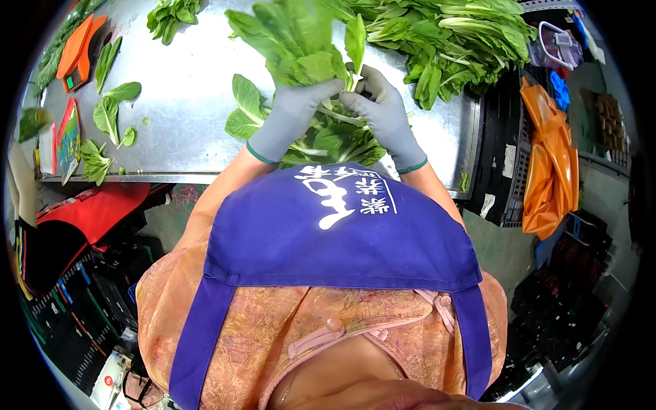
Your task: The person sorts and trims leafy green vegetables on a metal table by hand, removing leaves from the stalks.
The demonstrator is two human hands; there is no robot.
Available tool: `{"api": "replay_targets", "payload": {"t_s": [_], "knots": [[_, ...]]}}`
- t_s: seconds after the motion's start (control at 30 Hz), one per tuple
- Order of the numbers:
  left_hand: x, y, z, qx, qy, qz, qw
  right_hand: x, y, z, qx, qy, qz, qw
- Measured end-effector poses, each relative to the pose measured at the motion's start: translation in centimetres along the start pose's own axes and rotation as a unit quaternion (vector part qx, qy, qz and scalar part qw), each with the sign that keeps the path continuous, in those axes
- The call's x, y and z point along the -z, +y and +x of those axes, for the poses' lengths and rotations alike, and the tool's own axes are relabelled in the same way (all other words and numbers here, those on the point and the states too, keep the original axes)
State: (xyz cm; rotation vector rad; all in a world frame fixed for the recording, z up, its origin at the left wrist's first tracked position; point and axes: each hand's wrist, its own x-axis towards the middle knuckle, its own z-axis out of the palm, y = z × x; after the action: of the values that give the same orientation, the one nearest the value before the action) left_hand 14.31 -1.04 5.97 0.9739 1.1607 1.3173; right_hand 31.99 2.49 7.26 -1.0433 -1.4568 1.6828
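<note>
My left hand (295,113), in a grey glove, is closed around the base of a bunch of leafy greens (294,51), whose leaves fan out away from me and are slightly blurred. My right hand (383,109), also gloved, has its thumb and fingers pinched on a small leafy stalk (354,44) beside the bunch. The two hands nearly meet at the pale stem ends. Beneath them, more loose greens (335,140) lie on the metal table (184,89) near its front edge.
A large pile of greens (451,41) covers the table's back right. Loose leaves (106,116) and an orange tool (78,51) lie at left. Orange plastic (547,164) and a clear bottle (557,44) are at right. Black crates (75,328) stand below left.
</note>
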Motion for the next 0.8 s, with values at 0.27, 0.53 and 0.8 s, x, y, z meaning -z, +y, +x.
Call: {"api": "replay_targets", "payload": {"t_s": [0.27, 0.53, 0.8], "knots": [[0.0, -1.9, 0.3, -0.025, 0.018, -0.051, 0.998, -0.5, 0.0, 0.1, -0.028, 0.031, 0.086, 0.995], [-0.7, -1.2, 0.2, -0.022, 0.024, 0.049, 0.998, -1.1, 1.2, 0.0, -0.017, 0.082, 0.079, 0.993], [1.2, -1.1, -0.4, -0.261, -0.091, 0.319, 0.907, 0.0, 3.3, 1.2, -0.046, 0.133, 0.308, 0.941]]}}
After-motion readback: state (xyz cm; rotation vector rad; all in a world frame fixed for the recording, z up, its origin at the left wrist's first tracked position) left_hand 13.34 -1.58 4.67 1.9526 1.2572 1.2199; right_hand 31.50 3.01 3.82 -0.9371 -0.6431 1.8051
